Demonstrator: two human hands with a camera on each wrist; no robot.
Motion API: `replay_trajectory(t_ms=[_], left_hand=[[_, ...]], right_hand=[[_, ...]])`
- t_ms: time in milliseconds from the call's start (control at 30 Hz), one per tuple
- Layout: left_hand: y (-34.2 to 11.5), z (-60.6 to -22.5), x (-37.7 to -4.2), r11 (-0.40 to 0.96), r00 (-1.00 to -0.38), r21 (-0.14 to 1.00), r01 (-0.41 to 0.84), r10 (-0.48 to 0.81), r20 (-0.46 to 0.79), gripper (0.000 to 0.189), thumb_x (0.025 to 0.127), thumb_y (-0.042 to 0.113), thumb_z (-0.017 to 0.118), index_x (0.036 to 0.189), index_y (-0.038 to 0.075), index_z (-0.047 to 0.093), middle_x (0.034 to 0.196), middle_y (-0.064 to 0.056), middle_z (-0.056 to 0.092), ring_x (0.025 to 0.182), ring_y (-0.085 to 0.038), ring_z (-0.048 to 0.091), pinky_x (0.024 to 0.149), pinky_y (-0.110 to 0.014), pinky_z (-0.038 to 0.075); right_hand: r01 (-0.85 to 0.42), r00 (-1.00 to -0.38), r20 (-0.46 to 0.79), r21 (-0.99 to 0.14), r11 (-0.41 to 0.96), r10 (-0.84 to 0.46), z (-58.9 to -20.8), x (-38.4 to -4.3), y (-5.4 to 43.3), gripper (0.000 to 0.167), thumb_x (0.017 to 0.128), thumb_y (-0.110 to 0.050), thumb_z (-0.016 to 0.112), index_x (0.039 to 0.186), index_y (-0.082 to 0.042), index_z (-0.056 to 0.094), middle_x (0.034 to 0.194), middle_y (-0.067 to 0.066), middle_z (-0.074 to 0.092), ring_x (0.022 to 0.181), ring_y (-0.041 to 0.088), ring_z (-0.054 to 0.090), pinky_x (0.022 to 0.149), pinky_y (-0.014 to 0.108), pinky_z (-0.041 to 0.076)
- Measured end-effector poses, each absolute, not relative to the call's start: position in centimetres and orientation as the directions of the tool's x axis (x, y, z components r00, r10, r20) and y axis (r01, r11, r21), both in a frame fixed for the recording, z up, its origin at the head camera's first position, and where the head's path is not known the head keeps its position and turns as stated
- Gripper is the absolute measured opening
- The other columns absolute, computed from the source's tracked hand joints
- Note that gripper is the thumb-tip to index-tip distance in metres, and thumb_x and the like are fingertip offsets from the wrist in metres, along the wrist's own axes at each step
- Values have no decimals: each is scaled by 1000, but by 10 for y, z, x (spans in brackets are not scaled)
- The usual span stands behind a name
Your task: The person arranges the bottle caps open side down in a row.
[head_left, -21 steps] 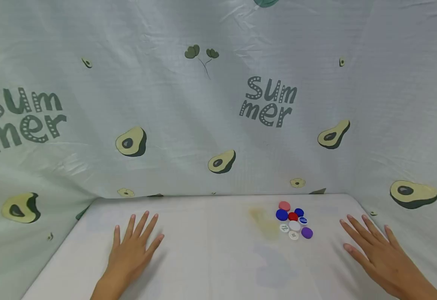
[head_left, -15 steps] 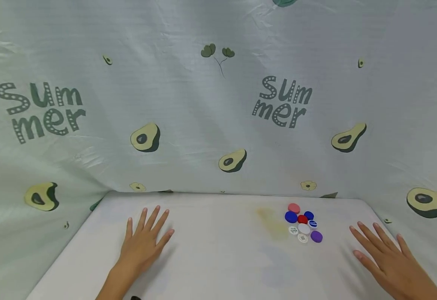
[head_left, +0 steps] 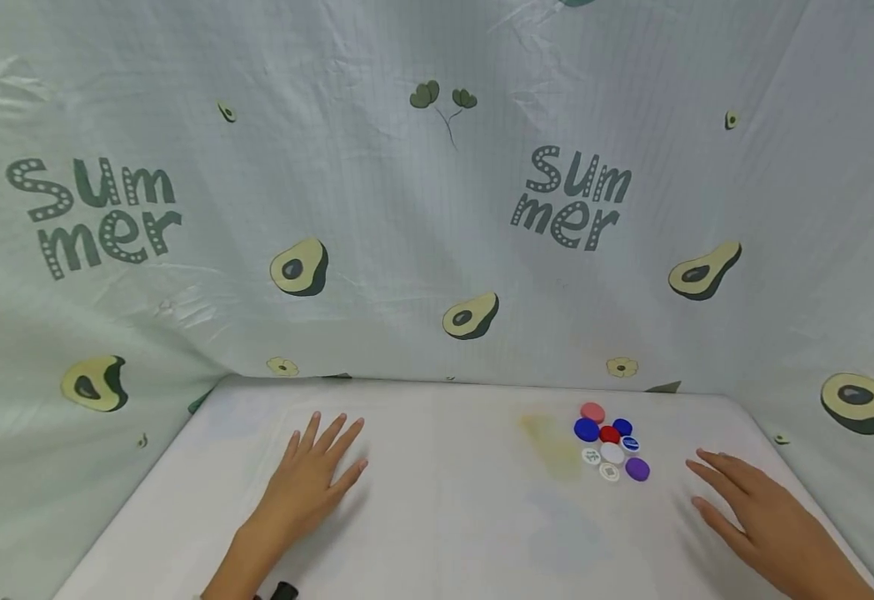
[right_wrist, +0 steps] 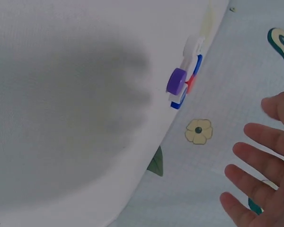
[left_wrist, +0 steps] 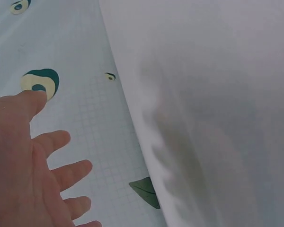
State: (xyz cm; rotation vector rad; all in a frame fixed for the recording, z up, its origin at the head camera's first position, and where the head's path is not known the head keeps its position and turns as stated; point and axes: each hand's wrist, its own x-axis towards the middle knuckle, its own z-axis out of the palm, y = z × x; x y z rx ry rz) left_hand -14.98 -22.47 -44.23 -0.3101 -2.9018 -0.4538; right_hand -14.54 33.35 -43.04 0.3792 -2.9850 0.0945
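On the right half of the white tabletop lies a tight cluster of round plastic bottle caps. It includes a pink cap [head_left: 592, 412], blue caps [head_left: 586, 429], a red cap [head_left: 610, 435], white caps [head_left: 611, 453] and a purple cap [head_left: 637, 469]. My right hand [head_left: 770, 529] hovers to the right of the cluster, fingers extended and nothing in its grasp. The purple cap [right_wrist: 176, 81] stands out in the right wrist view. Over the left half, my left hand [head_left: 305, 483] spreads its fingers, holding nothing and far from the caps.
A white-covered table [head_left: 437, 533] casts back soft shadows under both hands. Behind and beside it hangs a pale curtain [head_left: 377, 200] printed with avocados. A yellowish stain [head_left: 549, 446] marks the cover left of the caps. A small black object [head_left: 284, 591] shows near the left wrist.
The head view has swung left, so everything sits further right. My left hand has shifted inward and tilted right. The right hand has turned toward the caps, its fingers drawn closer together.
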Motion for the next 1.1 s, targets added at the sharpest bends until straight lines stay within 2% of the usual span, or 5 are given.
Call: replay_trajectory(t_ms=[133, 333, 567, 767, 1100], left_hand=[[-214, -440, -153, 917, -951, 288, 276, 218, 219, 59, 103, 46, 55, 155, 20, 44, 160, -12, 40, 151, -45, 21, 119, -65, 18], [-189, -441, -161, 885, -917, 279, 372, 302, 262, 58, 102, 40, 58, 153, 15, 47, 157, -10, 45, 149, -42, 29, 120, -59, 21], [-149, -439, -177, 806, -863, 311, 504, 456, 217, 58, 103, 37, 59, 154, 15, 43, 154, -6, 47, 147, -37, 36, 119, -51, 30], [-116, -439, -190, 751, -816, 324, 575, 553, 166, 57, 104, 37, 58, 155, 18, 40, 156, -2, 45, 145, -29, 40, 117, -46, 35], [-70, -452, -233, 510, -757, 684, 521, 646, 94, 49, 107, 32, 53, 152, 14, 43, 152, -2, 49, 136, -20, 51, 111, -36, 43]], right_hand=[[-260, -946, 211, -43, 965, -246, -430, -146, 324, 39, 89, -27, 79, 122, -8, 70, 124, 21, 65, 112, 44, 60, 89, 62, 53], [-240, -960, 183, -137, 961, -213, -436, -149, 314, 28, 89, -22, 78, 115, -11, 72, 115, 18, 69, 105, 43, 64, 83, 59, 56], [-159, -974, -48, -552, 819, -222, -440, -166, 295, 24, 97, -11, 68, 120, -8, 70, 109, 7, 74, 97, 25, 70, 79, 38, 61], [-154, -973, -44, -613, 775, -228, -447, -180, 284, 25, 96, -8, 68, 120, -7, 69, 108, 7, 74, 95, 25, 70, 77, 34, 61], [-59, -990, -60, -657, 751, -130, -454, -197, 290, 29, 98, -17, 69, 124, -4, 67, 114, 13, 71, 101, 30, 68, 77, 35, 61]])
